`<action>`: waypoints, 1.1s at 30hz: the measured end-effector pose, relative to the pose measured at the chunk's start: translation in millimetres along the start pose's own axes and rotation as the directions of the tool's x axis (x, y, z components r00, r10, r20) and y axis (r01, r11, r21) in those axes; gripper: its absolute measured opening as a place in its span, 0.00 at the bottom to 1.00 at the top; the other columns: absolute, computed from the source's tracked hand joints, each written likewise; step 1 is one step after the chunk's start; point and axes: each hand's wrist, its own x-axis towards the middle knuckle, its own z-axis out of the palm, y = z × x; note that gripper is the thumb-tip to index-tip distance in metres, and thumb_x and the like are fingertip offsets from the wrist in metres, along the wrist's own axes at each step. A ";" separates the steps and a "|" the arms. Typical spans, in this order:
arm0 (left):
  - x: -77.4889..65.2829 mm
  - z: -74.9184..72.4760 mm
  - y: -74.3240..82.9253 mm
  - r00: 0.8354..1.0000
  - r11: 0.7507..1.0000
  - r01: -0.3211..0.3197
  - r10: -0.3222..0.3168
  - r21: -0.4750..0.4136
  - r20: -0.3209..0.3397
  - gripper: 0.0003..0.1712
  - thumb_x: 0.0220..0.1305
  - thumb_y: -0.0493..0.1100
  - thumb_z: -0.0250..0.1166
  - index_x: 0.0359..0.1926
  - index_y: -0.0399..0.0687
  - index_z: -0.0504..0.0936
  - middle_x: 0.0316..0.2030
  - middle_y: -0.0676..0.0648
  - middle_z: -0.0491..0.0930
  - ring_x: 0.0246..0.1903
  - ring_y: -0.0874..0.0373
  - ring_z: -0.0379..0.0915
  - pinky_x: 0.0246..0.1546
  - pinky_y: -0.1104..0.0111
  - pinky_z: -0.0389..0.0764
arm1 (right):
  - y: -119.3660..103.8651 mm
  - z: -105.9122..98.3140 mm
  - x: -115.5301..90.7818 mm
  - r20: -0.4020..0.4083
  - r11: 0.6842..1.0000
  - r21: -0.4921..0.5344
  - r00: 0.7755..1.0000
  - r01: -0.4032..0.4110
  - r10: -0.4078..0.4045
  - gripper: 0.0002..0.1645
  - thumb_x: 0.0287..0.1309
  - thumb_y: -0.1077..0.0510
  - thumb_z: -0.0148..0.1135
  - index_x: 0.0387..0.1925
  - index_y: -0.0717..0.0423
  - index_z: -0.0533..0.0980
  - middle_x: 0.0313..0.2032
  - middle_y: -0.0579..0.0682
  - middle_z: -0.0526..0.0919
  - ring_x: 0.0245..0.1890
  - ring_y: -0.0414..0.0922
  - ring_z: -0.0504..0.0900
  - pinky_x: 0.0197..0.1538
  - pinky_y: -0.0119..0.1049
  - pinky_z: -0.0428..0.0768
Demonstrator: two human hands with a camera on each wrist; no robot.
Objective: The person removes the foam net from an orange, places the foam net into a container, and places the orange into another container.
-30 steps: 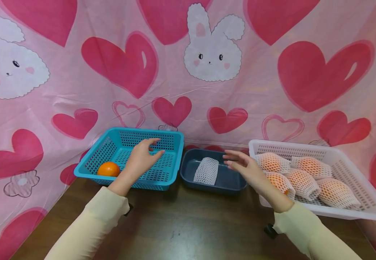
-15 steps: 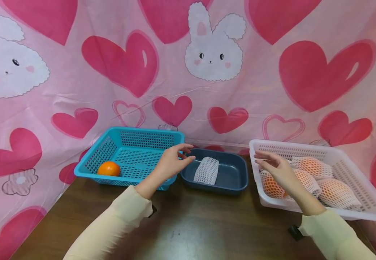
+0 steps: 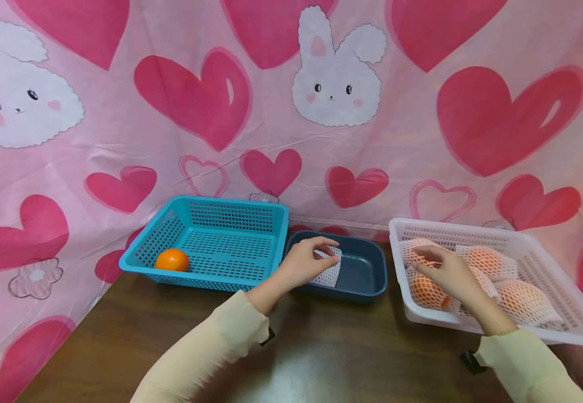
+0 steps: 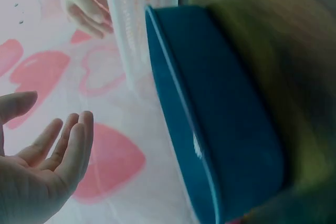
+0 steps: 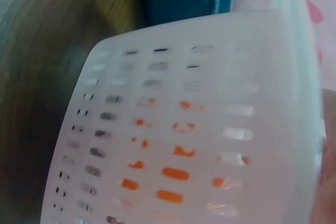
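Note:
My left hand (image 3: 308,262) hovers over the dark blue tray (image 3: 364,271), holding nothing, its fingers loosely bent. Partly behind it, a white foam net sleeve (image 3: 331,274) lies in that tray. The left wrist view shows the hand (image 4: 50,166) with thumb and fingers apart, beside the tray wall (image 4: 226,114). Over the left part of the white basket (image 3: 581,313) is my right hand (image 3: 449,274), fingers slightly bent and nothing visibly held. Several oranges in foam nets (image 3: 525,299) fill that basket; the hand hides some. The basket wall (image 5: 257,77) covers most of the right wrist view.
A turquoise basket (image 3: 236,240) stands at the left with one bare orange (image 3: 172,260) in its front left corner. All containers stand in a row on a brown wooden table (image 3: 316,358). A pink heart-patterned cloth (image 3: 271,129) hangs close behind them.
My left hand has moved right, from over the turquoise basket to over the dark blue tray. My right hand has moved right, from the tray's edge to over the white basket's oranges.

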 end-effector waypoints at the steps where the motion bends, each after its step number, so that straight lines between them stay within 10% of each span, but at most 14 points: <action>1: 2.0 4.4 -0.4 1.000 1.000 -0.001 0.001 -0.014 0.013 0.22 0.67 0.46 0.70 0.61 0.50 0.83 0.47 0.48 0.85 0.45 0.52 0.81 0.38 0.65 0.85 | 2.3 0.6 -0.1 0.005 1.000 -0.020 1.000 -0.002 0.002 0.30 0.67 0.53 0.68 0.62 0.69 0.75 0.59 0.72 0.77 0.57 0.71 0.76 0.53 0.64 0.78; 10: 18.8 44.2 0.6 0.992 0.973 0.064 -0.038 -0.220 0.120 0.18 0.68 0.43 0.69 0.58 0.45 0.84 0.40 0.49 0.87 0.41 0.51 0.84 0.41 0.61 0.85 | 20.0 3.8 2.5 0.055 0.992 -0.117 0.997 -0.049 0.056 0.33 0.67 0.48 0.68 0.62 0.69 0.75 0.57 0.74 0.77 0.55 0.72 0.77 0.50 0.66 0.77; 20: 24.0 81.8 6.9 0.943 0.825 0.295 -0.171 -0.481 0.285 0.24 0.72 0.40 0.66 0.65 0.38 0.77 0.46 0.45 0.87 0.47 0.47 0.85 0.49 0.59 0.84 | 30.2 11.0 4.9 0.085 0.978 -0.208 0.996 0.017 0.001 0.35 0.58 0.50 0.74 0.59 0.71 0.76 0.55 0.76 0.77 0.54 0.74 0.75 0.52 0.68 0.75; 33: 27.5 123.2 15.7 0.915 0.691 0.391 -0.221 -0.609 0.337 0.24 0.70 0.36 0.65 0.65 0.41 0.75 0.43 0.42 0.87 0.42 0.48 0.86 0.45 0.57 0.86 | 30.3 14.3 5.7 0.174 0.958 -0.286 0.981 -0.027 0.080 0.46 0.48 0.46 0.80 0.60 0.72 0.74 0.51 0.80 0.68 0.47 0.73 0.76 0.45 0.68 0.77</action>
